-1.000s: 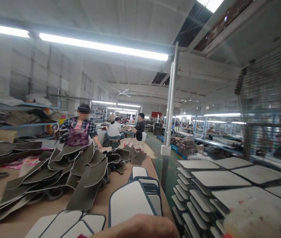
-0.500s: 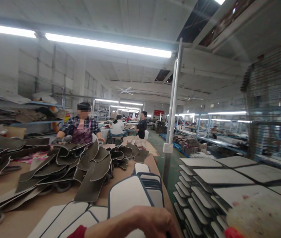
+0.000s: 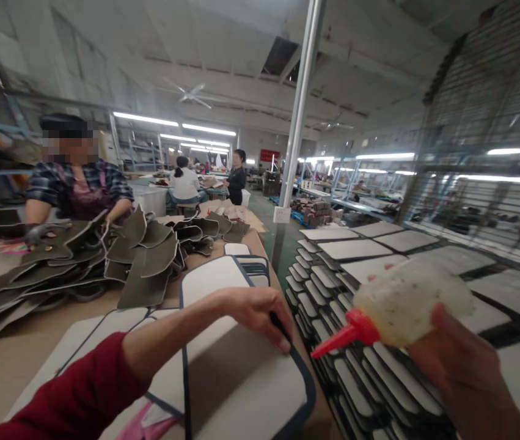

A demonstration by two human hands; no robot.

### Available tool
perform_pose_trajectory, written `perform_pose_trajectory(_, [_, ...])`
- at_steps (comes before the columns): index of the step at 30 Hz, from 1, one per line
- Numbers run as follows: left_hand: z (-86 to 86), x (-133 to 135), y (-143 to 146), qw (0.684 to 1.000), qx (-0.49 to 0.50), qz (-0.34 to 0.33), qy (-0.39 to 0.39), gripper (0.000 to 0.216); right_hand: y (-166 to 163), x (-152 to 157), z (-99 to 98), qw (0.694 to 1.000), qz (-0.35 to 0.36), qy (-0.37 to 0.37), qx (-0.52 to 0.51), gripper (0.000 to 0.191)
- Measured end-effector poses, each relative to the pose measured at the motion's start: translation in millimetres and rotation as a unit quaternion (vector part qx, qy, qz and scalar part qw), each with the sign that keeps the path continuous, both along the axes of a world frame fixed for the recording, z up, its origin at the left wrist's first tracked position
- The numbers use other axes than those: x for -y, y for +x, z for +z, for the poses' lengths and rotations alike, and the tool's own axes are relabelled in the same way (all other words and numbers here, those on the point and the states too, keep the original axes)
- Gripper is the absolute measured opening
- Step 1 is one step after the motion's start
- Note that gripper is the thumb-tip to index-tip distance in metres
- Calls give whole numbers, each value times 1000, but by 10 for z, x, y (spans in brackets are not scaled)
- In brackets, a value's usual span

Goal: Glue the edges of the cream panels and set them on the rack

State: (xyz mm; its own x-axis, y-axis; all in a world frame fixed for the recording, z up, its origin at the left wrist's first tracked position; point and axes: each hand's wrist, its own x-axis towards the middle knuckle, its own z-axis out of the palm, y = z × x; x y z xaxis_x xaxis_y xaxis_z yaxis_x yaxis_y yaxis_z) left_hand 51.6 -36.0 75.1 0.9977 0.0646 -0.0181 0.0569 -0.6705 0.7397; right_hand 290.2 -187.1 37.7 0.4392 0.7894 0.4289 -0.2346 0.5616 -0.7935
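Squeeze bottle [image 3: 410,299], cloudy with a red nozzle [image 3: 346,333], was at near right, held in the air before a wide stack of pale panels [image 3: 354,249]. Nozzle pointed left and slightly down, its tip apart from the pale, dark-edged panel [image 3: 245,379] at near centre.

Right hand [image 3: 465,360]: closed around the bottle, thumb on the near side, fingertips just showing at the far side. Left hand [image 3: 255,311], below a red sleeve [image 3: 85,391]: fingers curled down at the panel's dark border; could not tell whether they pinched it or only rested there.

Step in hand, as I judged it: left hand minding the panel's edge, bottle at the ready. A next move with the bottle would call for a firm hold, a controlled tip and left fingers clear of the nozzle.

Panel lay along the right edge of a brown table [image 3: 7,373]. Farther left: a heap of dark, light-edged pieces [image 3: 145,278], a co-worker in checked sleeves [image 3: 42,183] behind it. Far off, right of centre: a metal pole [image 3: 303,104].
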Motion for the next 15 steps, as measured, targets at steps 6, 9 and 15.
perform_pose_trajectory(6, [109,70,47,999,-34,-26,15,9,-114,31,75,996,-26,-63,-49,70])
perform_pose_trajectory(9, [116,83,66,999,-34,-36,24,11,-111,30,45,997,-10,-69,-24,67])
perform_pose_trajectory(15, [73,34,101,996,-33,-81,9,9,-49,9,-59,998,24,-55,30,55])
